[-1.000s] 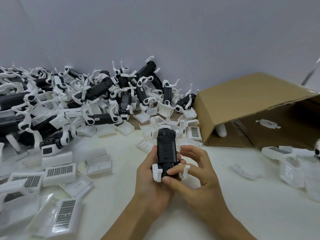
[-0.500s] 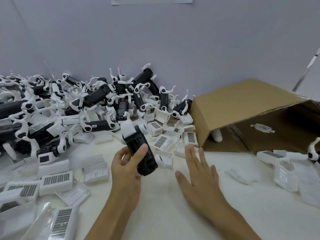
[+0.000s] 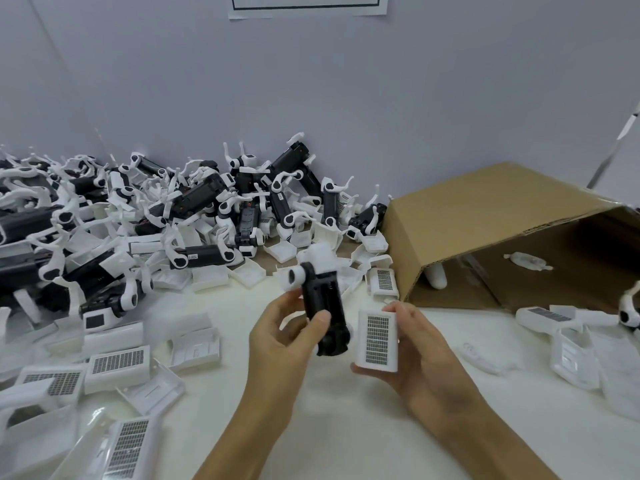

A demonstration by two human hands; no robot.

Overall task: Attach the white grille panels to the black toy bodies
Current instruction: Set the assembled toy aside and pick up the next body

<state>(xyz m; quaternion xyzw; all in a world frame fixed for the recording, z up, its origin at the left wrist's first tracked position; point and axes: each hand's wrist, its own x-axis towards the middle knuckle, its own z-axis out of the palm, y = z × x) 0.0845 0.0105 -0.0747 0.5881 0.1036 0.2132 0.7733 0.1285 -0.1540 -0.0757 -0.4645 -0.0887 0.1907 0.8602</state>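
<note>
My left hand grips a black toy body with white joints at its far end, held upright and tilted slightly left above the table. Just to its right, my right hand holds a white grille panel by its edges, the dark mesh facing me. The panel and the body are close together but apart.
A large heap of black toy bodies with white legs fills the back left. Loose grille panels lie at the left and near the heap. An open cardboard box lies on its side at the right, with white parts before it.
My right hand was flat and empty above the table; now it holds a grille panel beside the body. My left hand has turned the black body more upright and brought it nearer the centre.
</note>
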